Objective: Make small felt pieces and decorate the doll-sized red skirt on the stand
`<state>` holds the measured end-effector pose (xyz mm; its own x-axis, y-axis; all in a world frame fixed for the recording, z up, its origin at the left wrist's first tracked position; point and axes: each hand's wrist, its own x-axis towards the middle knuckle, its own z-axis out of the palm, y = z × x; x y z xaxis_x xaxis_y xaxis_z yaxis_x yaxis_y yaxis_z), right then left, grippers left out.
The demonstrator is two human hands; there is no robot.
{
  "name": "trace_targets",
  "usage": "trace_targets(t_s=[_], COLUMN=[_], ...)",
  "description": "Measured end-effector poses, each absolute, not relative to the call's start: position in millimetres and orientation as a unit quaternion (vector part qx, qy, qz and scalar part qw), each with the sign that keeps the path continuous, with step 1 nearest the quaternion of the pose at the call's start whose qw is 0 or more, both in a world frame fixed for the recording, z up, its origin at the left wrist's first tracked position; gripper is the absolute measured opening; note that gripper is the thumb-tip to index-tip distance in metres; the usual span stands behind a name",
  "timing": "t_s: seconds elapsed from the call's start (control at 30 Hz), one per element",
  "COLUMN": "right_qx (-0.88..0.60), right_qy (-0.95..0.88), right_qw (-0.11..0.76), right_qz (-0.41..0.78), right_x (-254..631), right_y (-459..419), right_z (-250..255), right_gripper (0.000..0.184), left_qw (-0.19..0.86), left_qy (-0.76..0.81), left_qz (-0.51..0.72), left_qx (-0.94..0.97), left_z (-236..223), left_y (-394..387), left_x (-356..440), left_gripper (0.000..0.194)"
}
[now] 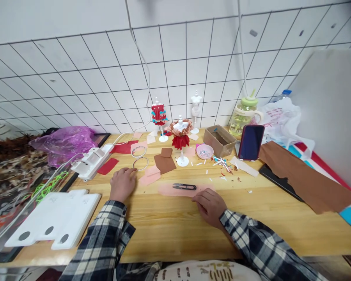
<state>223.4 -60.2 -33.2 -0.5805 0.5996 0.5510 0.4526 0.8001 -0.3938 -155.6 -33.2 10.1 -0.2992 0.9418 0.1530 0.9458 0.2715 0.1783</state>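
My left hand (123, 184) rests on the table with its fingers curled. Its fingertips are at the near edge of a thin ring (140, 170), and a second ring (138, 157) lies just behind. Whether they pinch anything is hidden. My right hand (210, 205) has its fingers bent together, the tips at the lower edge of a pale pink flat piece (165, 190). I cannot make out what, if anything, they hold. Black thread snips (188, 187) lie on that piece, between my hands. Beyond them stands a small white dress form with a red petal skirt (180, 142).
Brown (165, 164) and red scraps (108, 166) lie about. Behind are a red-dressed stand (158, 114), a bare stand (195, 105), a pink dish (205, 156), a cardboard box (226, 148), a phone (250, 143) and a bottle (240, 119). A power strip (89, 162) sits left.
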Motion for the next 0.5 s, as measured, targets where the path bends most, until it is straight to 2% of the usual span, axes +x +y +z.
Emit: trace_targets(t_s=[0.2,0.3,0.37,0.43,0.5], right_qx=[-0.297,-0.294,-0.297,-0.313,-0.335], right_qy=[-0.882,-0.877,-0.872,-0.857,-0.829], right_qw=[0.35,0.364,0.373,0.389,0.41], right_qz=[0.106,0.107,0.111,0.131,0.178], right_x=[220.2,223.6,223.1,217.1,204.6], right_y=[-55.1,-55.7,-57.4,-60.5,-65.0], right_z=[-35.2,-34.2,-30.7,-23.2,-11.9], right_gripper=[0.026,0.028,0.029,0.028,0.028], left_qw=[0.005,0.027,0.039,-0.001,-0.051], left_qy=[-0.784,-0.788,-0.781,-0.709,-0.626], left_qz=[-0.175,-0.235,-0.302,-0.468,-0.54], left_qx=[-0.596,-0.568,-0.545,-0.528,-0.56], left_z=[-6.1,-5.3,-4.7,-7.0,-11.7], left_y=[-11.1,-23.2,-40.3,-61.6,-82.6], left_x=[-161.3,-152.5,-135.8,-109.3,-77.3], left_gripper=[0.021,0.023,0.025,0.019,0.015])
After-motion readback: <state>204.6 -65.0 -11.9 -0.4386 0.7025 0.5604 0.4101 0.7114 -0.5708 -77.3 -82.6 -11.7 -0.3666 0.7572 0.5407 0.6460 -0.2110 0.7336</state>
